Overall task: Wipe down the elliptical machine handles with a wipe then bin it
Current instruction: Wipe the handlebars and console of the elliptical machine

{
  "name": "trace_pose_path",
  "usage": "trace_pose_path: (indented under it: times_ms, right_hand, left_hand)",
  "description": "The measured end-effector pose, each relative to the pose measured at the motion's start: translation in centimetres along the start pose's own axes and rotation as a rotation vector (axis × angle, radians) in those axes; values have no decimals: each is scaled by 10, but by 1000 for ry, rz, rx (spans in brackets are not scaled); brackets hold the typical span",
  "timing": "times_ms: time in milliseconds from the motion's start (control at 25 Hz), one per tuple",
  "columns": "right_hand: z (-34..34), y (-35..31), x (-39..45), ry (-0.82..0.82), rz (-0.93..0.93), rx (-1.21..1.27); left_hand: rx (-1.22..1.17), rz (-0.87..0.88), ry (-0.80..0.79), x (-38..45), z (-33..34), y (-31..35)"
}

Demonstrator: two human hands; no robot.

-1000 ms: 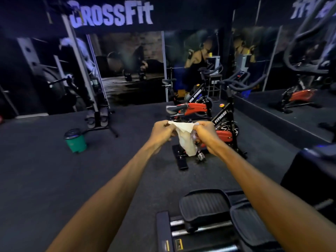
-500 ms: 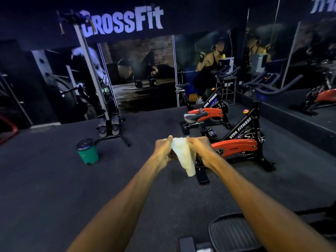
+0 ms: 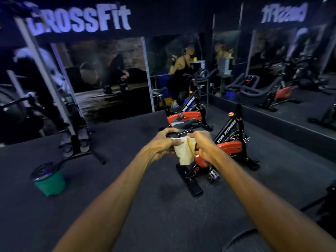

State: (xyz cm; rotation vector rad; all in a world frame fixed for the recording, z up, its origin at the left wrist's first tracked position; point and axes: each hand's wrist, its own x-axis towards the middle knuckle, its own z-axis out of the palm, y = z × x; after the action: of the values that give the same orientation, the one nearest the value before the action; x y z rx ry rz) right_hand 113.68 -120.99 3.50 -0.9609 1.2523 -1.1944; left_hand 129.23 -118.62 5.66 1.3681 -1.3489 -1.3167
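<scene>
Two bare arms reach forward at chest height, and both hands hold one pale wipe point(image 3: 185, 151) between them. The left hand point(image 3: 161, 142) pinches the wipe's upper left edge with thumb and curled fingers, so that grip is clenched on the cloth. The right hand point(image 3: 201, 144) holds the upper right edge, fingers curled round it, also grasping the wipe. The wipe hangs down from the two hands in a loose fold, in the air above the dark floor point(image 3: 127, 206), touching nothing else that can be made out.

Just beyond the hands stand two black and red exercise bikes point(image 3: 231, 142) marked VIVA FITNESS, side by side. A green bin point(image 3: 50, 184) with a dark lid sits on the floor well to the left, near the base of a metal rack point(image 3: 72, 139). Large white CROSSFIT lettering point(image 3: 80, 19) runs along the dark wall above, and mirrors point(image 3: 291, 60) line the right side. A curved dark edge of a machine shows at the lower right corner.
</scene>
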Motion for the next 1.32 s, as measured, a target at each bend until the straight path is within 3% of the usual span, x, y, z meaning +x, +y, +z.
trace_pose_path:
  times_ms: [200,440,520,640,720,920,1120,1200,1320]
  right_hand:
    - [29,-27,61,82,-79,-29]
    - [10,-50,134,243,-166,-376]
    - [-7,-58,164,318,-192,-402]
    - [-37,-74,209,407,-228,-322]
    - [-62,-86,243,430,-221,-185]
    - [-119,-122,300,469,-272,232]
    - [-198,-158,342,530,-397,395]
    - [-231,-171,355,472,-439,449]
    - [-287,-190,383,505,-468,404]
  left_hand:
    - [565,310,-134,102,-41,31]
    - [774,541,-137,217,-31,59]
    - [740,606,-145,262,-11,63]
    - [517,536,-227,329,32,73]
    - [396,485,-292,372,65,85]
    - [182,605,-297,451,144,130]
    - [105,760,-429,504,245,180]
    - [126,842,-494,522,284,198]
    - [151,909,-564,557,347,224]
